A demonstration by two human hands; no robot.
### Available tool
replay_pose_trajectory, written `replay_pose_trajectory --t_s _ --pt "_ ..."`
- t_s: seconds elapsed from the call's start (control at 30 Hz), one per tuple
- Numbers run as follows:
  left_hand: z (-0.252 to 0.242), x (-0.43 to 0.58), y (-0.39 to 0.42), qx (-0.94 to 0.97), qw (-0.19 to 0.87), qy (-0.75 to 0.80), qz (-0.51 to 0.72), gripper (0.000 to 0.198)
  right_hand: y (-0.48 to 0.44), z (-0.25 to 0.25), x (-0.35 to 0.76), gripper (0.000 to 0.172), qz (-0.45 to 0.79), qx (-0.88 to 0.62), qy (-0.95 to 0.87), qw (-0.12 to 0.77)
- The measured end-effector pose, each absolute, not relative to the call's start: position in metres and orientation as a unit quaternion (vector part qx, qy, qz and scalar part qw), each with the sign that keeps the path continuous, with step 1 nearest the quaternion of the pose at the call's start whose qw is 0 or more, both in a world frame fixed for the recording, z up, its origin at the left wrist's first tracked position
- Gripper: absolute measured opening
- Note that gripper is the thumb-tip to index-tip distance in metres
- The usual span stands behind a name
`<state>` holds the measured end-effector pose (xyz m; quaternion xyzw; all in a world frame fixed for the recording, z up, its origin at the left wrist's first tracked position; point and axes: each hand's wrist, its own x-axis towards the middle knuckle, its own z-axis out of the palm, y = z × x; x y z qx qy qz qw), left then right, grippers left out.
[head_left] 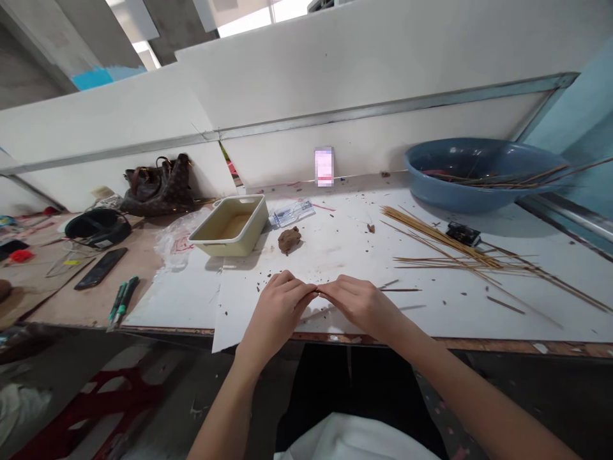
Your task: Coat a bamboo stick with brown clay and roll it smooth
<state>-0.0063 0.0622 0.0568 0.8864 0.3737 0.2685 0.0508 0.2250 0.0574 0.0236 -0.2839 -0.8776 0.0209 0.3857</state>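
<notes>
Here, my left hand (280, 313) and right hand (359, 306) pinch a tiny brown bit (317, 291), probably soft; I'd hold its ends gently.

My left hand (280, 308) and right hand (361, 306) meet at the fingertips (306, 291), pinching a small dark brown bit (316, 291), too small to make out clearly. Ahead of my grip, well apart from it, sits a lumpy brown clay piece (290, 239). Just beyond my right hand lies a thin dark stick (400, 290).
</notes>
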Motion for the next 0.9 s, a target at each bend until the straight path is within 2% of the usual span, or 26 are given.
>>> replay_pose_trajectory --t_s 0.2,0.33,0.9 --pt "0.0554 -0.0063 0.0644 0.879 0.053 0.375 0.291 0.019 0.0586 0.0246 0.2231 0.028 -0.007 -0.289 -0.866 0.408" --pt "0.0566 -0.0038 0.0629 0.867 0.076 0.377 0.317 0.012 0.0582 0.0238 0.2226 0.032 -0.009 -0.292 -0.866 0.407" --pt "0.0605 -0.0016 0.0597 0.874 0.076 0.368 0.308 0.014 0.0560 0.0253 0.2242 0.029 -0.026 -0.267 -0.878 0.395"
